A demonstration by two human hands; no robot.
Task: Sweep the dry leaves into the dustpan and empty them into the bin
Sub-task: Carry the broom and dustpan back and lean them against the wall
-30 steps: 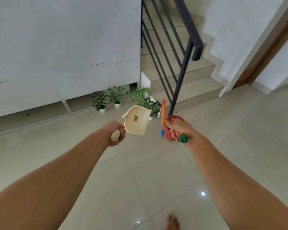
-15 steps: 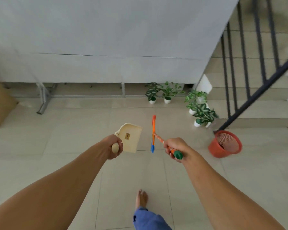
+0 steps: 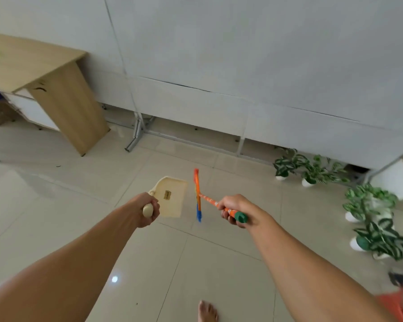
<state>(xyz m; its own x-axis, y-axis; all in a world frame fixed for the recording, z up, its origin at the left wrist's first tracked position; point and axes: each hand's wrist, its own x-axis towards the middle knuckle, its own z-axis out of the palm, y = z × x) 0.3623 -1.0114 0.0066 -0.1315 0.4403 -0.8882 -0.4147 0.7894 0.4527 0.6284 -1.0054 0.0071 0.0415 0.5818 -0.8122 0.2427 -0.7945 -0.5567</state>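
1. Open tiled floor [image 3: 68,205] lay ahead, hemmed by a white partition [image 3: 242,66], a wooden desk [image 3: 63,101] at left and potted plants [image 3: 370,217] at right.
2. Both bare forearms were extended forward above the tiles.
3. The left hand [image 3: 147,209] had its fingers wrapped round the handle of the cream dustpan [image 3: 172,198]. The right hand [image 3: 236,210] gripped the orange brush [image 3: 197,194], whose head was just beside the pan. The orange bin [image 3: 396,305] sat blurred at lower right.

I see pale glossy floor tiles [image 3: 56,217], a grey panelled wall [image 3: 242,43] up top, a wooden desk [image 3: 63,96] upper left, and potted plants [image 3: 370,201] at the right.
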